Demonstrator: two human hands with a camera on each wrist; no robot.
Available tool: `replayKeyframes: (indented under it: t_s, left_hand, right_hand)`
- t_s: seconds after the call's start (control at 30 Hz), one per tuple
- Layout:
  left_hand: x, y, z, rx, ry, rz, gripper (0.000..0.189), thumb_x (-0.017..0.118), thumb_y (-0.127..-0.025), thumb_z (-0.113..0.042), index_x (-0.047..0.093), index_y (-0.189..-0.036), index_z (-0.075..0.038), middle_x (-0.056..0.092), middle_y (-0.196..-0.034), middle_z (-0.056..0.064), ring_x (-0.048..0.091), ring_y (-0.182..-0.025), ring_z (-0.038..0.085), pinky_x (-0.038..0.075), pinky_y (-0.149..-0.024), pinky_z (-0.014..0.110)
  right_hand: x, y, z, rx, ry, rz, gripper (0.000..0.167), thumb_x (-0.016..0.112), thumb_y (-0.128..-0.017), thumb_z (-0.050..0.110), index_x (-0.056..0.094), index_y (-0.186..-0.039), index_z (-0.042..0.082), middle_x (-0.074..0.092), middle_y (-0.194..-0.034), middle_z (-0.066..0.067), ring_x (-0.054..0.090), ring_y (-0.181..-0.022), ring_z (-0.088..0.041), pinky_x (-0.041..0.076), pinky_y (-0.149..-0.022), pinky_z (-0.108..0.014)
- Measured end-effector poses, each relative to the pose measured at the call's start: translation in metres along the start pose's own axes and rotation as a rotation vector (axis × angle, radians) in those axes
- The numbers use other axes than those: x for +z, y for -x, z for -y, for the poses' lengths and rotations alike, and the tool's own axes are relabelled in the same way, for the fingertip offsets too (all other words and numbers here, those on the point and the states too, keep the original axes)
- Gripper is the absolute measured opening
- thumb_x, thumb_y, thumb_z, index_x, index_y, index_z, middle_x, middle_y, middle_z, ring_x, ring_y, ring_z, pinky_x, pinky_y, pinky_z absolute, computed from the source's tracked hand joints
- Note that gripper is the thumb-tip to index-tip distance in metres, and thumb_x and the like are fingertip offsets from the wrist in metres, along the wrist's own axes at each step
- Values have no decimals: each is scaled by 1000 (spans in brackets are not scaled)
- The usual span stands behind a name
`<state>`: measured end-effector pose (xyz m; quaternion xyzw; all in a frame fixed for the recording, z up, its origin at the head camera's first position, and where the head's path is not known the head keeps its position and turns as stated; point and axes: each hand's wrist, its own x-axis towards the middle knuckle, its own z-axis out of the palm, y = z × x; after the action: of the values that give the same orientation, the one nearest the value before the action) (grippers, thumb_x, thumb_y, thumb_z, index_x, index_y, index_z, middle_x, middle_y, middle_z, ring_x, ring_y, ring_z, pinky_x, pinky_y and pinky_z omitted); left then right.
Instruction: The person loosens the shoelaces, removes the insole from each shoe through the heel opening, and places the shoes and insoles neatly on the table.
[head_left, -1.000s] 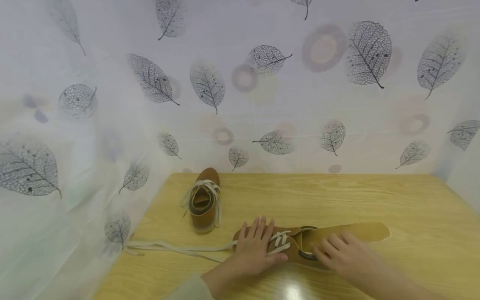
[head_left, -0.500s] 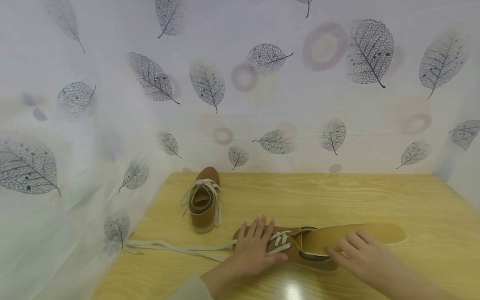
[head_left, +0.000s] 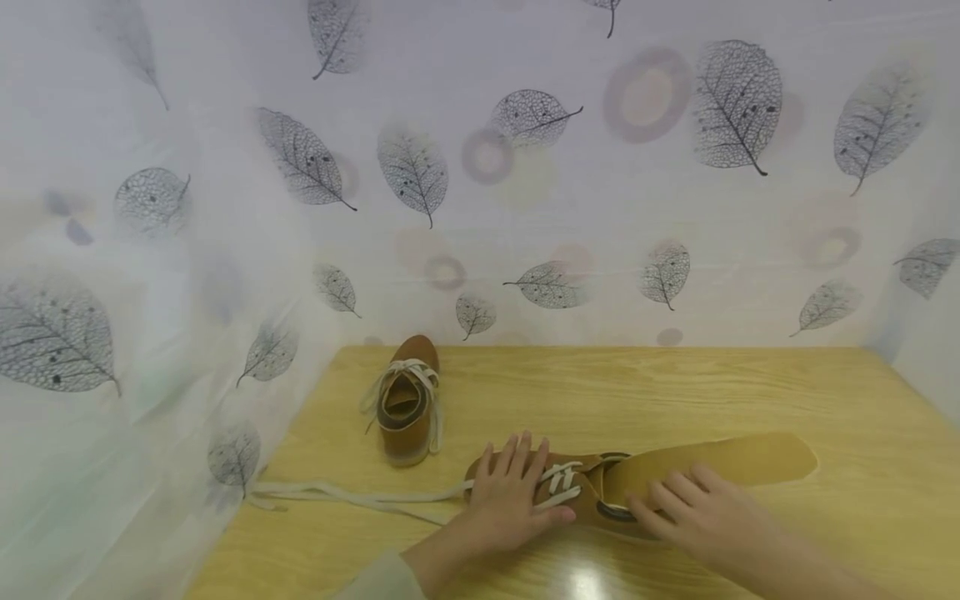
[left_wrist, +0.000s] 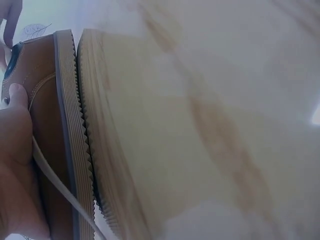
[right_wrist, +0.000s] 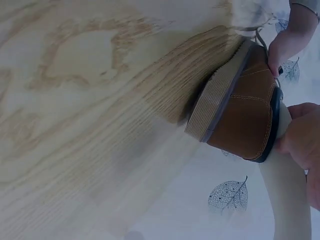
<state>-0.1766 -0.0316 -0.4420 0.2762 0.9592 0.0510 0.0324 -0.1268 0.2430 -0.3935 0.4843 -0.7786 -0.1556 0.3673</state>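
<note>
A brown lace-up shoe [head_left: 582, 510] lies on the table with its toe to the left. My left hand [head_left: 501, 507] rests over the toe, fingers spread straight; in the left wrist view its thumb lies along the upper [left_wrist: 46, 115]. A tan insole [head_left: 761, 460] sticks out of the shoe's opening toward the right, its free end raised. At the collar my right hand [head_left: 693, 510] pinches the insole with curled fingers. The right wrist view shows the insole [right_wrist: 289, 192] rising out past the dark heel collar, thumb against it.
Another brown shoe [head_left: 408, 429] with pale laces stands at the back left. The held shoe's long laces [head_left: 360, 497] trail left over the wood-grain table [head_left: 637, 400]. Leaf-printed sheeting [head_left: 480, 208] hangs behind and on both sides.
The insole has come further out to the right and its free end has lifted. My right hand moved right along it, then back toward the collar. The left hand stays in place.
</note>
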Motion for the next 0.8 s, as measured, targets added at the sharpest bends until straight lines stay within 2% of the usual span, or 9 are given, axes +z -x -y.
replayKeyframes:
  t_s: [0.13,0.2,0.37,0.53,0.8]
  left_hand:
    - [-1,1,0,2,7,1,96,17,-82,-81,12,-153,-16,10,-158,14,11,-145,30,10,-114,58]
    - [-1,1,1,5,13,2,96,17,-82,-81,12,-153,-16,10,-158,14,11,-145,30,10,-114,58]
    - [-1,1,1,7,15,4,97,15,-81,-81,11,-153,-16,9,-158,14,11,-145,30,10,-114,58]
    - [-1,2,1,11,12,0,98,13,-80,-82,12,-153,-16,10,-158,14,12,-145,30,11,-113,58]
    - [-1,1,1,8,16,8,98,11,-80,-82,11,-153,-17,9,-158,13,11,-145,30,10,-114,58]
  right_hand:
    - [6,-3,2,9,9,-91,56,12,-103,3,66,-95,17,58,-78,0,50,-65,-19,44,-58,-32]
    - [6,-2,1,10,13,-101,56,13,-102,2,66,-92,17,57,-77,1,47,-64,-19,43,-58,-32]
    - [3,3,-2,27,-7,-80,56,14,-99,1,67,-92,16,56,-79,0,46,-65,-19,44,-60,-34]
    - [0,8,-6,34,-28,-100,57,12,-102,3,67,-94,15,57,-80,0,47,-66,-20,45,-60,-34]
    - [-7,23,-12,49,-71,-108,52,13,-99,-3,63,-103,10,57,-82,-1,47,-68,-19,43,-61,-31]
